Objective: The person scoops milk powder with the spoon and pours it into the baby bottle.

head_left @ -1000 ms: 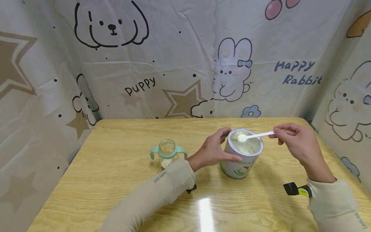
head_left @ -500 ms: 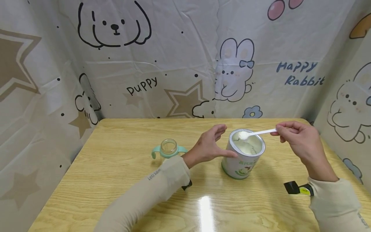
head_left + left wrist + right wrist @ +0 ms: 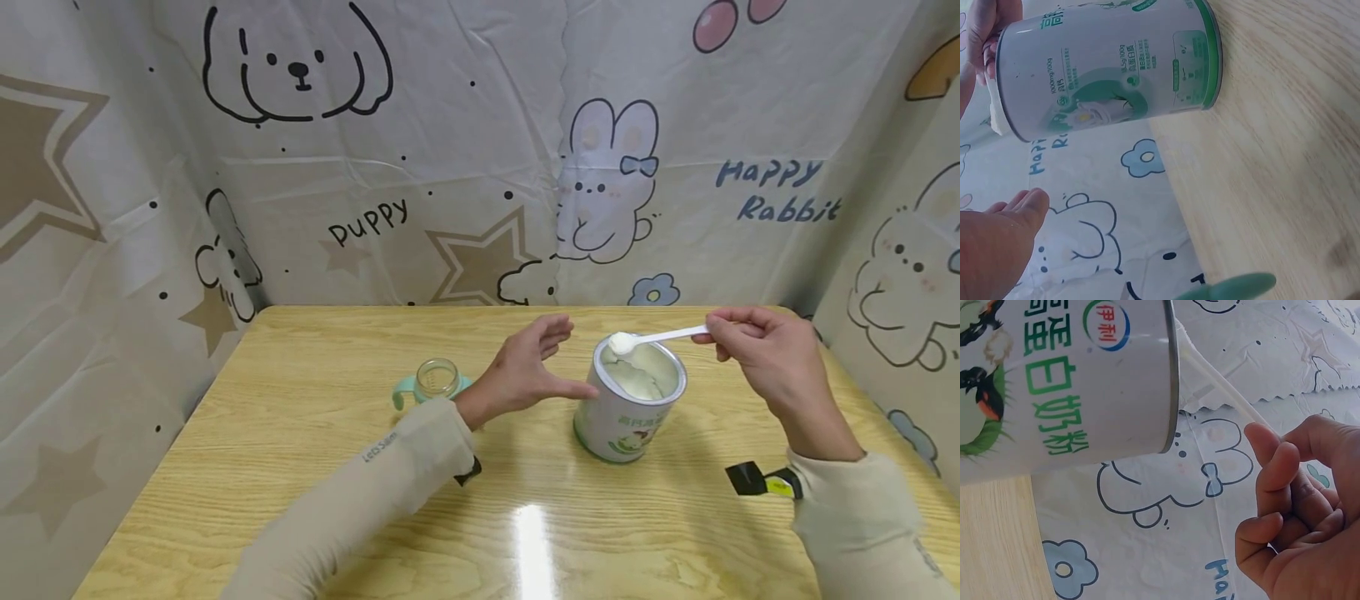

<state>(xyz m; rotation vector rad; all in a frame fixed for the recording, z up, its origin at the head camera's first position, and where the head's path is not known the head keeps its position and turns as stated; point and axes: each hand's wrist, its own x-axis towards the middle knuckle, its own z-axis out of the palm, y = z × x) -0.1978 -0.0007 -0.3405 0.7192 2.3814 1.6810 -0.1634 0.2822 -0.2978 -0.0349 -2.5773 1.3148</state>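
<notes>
My right hand (image 3: 765,354) pinches the handle end of a white measuring scoop (image 3: 671,334), its bowl heaped with pale powder over the far left rim of the milk powder can (image 3: 626,425). More powder, cracked on top, shows inside the can, which stands upright on the table. My left hand (image 3: 521,367) is to the left of the can with fingers and thumb spread, holding nothing; the thumb tip overlaps the can's edge in the head view. Partly behind my left forearm stands a baby bottle (image 3: 437,379) with green handles and no cap.
The wooden table (image 3: 315,358) carries the can and the bottle. A printed cloth (image 3: 465,150) hangs behind it and along both sides. One green bottle handle (image 3: 1241,287) shows at the bottom of the left wrist view.
My left hand has let go of the can and moved left, its forearm covering more of the bottle. The loaded scoop has risen from inside the can to its rim.
</notes>
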